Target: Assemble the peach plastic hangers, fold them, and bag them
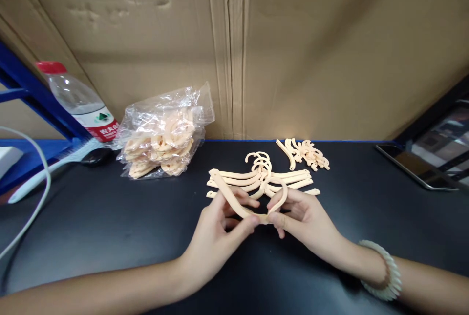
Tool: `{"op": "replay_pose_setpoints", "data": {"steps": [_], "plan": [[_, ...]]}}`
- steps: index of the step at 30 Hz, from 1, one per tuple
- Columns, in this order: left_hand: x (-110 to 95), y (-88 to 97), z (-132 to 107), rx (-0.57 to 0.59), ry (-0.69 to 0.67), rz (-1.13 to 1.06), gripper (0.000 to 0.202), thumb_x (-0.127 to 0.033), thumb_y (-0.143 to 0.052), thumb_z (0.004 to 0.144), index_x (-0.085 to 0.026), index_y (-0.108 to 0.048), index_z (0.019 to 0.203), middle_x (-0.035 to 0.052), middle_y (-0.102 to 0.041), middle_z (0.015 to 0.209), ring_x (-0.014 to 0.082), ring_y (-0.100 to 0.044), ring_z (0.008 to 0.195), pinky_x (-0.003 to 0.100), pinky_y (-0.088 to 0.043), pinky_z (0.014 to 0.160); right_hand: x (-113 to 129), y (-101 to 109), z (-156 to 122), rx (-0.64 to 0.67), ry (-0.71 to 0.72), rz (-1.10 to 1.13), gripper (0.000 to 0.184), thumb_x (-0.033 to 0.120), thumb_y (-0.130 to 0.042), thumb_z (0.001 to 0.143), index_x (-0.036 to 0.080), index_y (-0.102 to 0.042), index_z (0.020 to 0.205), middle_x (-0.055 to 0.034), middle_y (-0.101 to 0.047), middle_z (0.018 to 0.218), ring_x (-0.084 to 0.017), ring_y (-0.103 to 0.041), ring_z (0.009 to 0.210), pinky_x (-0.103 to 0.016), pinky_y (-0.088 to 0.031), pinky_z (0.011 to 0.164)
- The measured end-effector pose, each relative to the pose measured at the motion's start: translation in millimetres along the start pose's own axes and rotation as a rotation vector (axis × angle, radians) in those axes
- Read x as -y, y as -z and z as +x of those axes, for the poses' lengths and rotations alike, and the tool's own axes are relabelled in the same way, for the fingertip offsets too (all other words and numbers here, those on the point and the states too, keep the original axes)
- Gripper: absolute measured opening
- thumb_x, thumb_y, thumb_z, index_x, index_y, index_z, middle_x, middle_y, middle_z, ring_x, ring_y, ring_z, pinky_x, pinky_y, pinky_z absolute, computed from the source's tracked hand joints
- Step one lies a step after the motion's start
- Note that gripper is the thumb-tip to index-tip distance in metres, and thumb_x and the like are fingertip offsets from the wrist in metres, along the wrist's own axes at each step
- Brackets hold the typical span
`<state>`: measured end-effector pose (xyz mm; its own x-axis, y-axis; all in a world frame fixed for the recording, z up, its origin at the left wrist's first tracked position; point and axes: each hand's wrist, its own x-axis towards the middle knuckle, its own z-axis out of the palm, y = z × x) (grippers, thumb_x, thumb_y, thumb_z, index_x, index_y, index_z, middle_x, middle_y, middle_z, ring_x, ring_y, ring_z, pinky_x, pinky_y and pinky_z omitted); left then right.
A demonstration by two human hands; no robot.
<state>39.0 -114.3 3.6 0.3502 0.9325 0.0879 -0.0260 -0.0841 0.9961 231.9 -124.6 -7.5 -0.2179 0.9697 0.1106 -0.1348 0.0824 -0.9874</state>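
Observation:
My left hand (216,234) pinches a curved, peach-coloured hanger arm (229,195) between thumb and fingers, its flat end pointing up and left. My right hand (311,217) grips a round hanger hook (284,192) near its lower end. The two pieces meet between my thumbs; whether they are locked together I cannot tell. Just behind my hands lie several whole hangers (242,180) in a row, their hooks pointing away from me. My fingers partly cover the nearest ones.
Several loose hanger pieces (311,154) are piled at the back right. A clear plastic bag (161,134) of similar pieces stands at the back left, beside a water bottle (82,100). A white cable (46,178) curves at left; a dark-screened device (439,154) leans at right. Cardboard (330,51) walls the back.

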Motion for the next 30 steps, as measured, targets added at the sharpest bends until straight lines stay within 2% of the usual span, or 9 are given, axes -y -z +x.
{"op": "replay_pose_setpoints", "data": {"steps": [4,7,10,12,16,19,22,26,30], "plan": [[1.2,-4.7,1.3,0.111,0.084,0.013,0.014,-0.027,-0.071,0.080,-0.017,-0.064,0.088,0.0029,-0.069,0.079,0.0178,-0.067,0.074,0.028,-0.055,0.069,1.7,-4.9,-0.3,-0.005,0.001,0.024,0.022,0.034,-0.078,0.076,0.020,-0.062,0.084,0.0006,-0.064,0.069,-0.013,-0.061,0.053,-0.022,-0.052,0.044],[-0.6,-3.7,3.5,0.139,0.100,0.009,0.011,-0.028,-0.069,0.079,-0.017,-0.069,0.081,0.0030,-0.068,0.077,0.0166,-0.063,0.071,0.028,-0.053,0.068,10.6,8.4,6.8,-0.089,0.101,-0.139,0.017,0.034,-0.073,0.082,0.021,-0.065,0.088,0.0003,-0.065,0.066,-0.013,-0.059,0.049,-0.026,-0.052,0.046],[-3.4,-1.8,5.2,0.129,0.105,-0.001,0.012,-0.028,-0.070,0.078,-0.017,-0.068,0.073,0.0016,-0.066,0.070,0.0141,-0.059,0.064,0.025,-0.050,0.063,23.6,45.4,27.0,-0.172,0.402,-0.591,0.006,0.027,-0.064,0.089,0.023,-0.067,0.088,-0.0039,-0.068,0.077,-0.018,-0.063,0.066,-0.032,-0.053,0.060],[-4.5,-1.3,6.0,0.124,0.113,-0.024,0.012,-0.027,-0.072,0.076,-0.016,-0.068,0.073,0.0011,-0.066,0.069,0.0127,-0.058,0.062,0.023,-0.049,0.061,29.8,77.6,44.4,-0.066,0.629,-1.012,0.015,0.019,-0.056,0.091,0.023,-0.070,0.091,-0.0076,-0.068,0.086,-0.024,-0.059,0.085,-0.041,-0.050,0.077],[-4.8,-1.3,6.8,0.121,0.113,-0.040,0.013,-0.028,-0.072,0.076,-0.016,-0.068,0.074,0.0011,-0.065,0.069,0.0112,-0.056,0.060,0.022,-0.047,0.057,28.4,126.2,69.9,0.114,0.636,-1.498,0.041,0.002,-0.041,0.089,0.022,-0.071,0.108,-0.0125,-0.062,0.104,-0.025,-0.051,0.090,-0.041,-0.046,0.076],[-4.1,-1.1,6.2,0.131,0.110,-0.027,0.013,-0.028,-0.072,0.077,-0.015,-0.068,0.074,0.0020,-0.066,0.070,0.0113,-0.055,0.060,0.021,-0.046,0.055,20.9,134.9,75.9,0.178,0.612,-1.500,0.038,0.004,-0.046,0.088,0.023,-0.072,0.106,-0.0118,-0.060,0.102,-0.024,-0.050,0.088,-0.039,-0.044,0.076],[-3.1,-0.8,5.4,0.120,0.117,-0.035,0.013,-0.027,-0.073,0.076,-0.015,-0.068,0.074,0.0019,-0.065,0.069,0.0112,-0.055,0.059,0.021,-0.046,0.054,15.9,129.8,76.0,0.147,0.616,-1.395,0.026,0.012,-0.050,0.090,0.022,-0.074,0.095,-0.0103,-0.060,0.094,-0.023,-0.049,0.082,-0.036,-0.043,0.071],[-2.1,-0.5,6.5,0.089,0.131,-0.092,0.015,-0.028,-0.075,0.073,-0.014,-0.069,0.073,0.0018,-0.064,0.068,0.0113,-0.054,0.059,0.020,-0.048,0.051,16.7,122.5,72.7,0.018,0.631,-1.265,0.021,0.021,-0.048,0.094,0.021,-0.068,0.091,-0.0074,-0.057,0.088,-0.019,-0.052,0.076,-0.031,-0.044,0.066],[-2.3,0.4,7.1,0.070,0.128,-0.154,0.018,-0.028,-0.078,0.073,-0.013,-0.069,0.073,0.0013,-0.063,0.068,0.0101,-0.055,0.059,0.017,-0.049,0.050,24.2,111.3,61.9,-0.197,0.641,-1.102,0.017,0.026,-0.039,0.100,0.020,-0.055,0.103,-0.0029,-0.056,0.078,-0.016,-0.055,0.065,-0.028,-0.045,0.060]]}}
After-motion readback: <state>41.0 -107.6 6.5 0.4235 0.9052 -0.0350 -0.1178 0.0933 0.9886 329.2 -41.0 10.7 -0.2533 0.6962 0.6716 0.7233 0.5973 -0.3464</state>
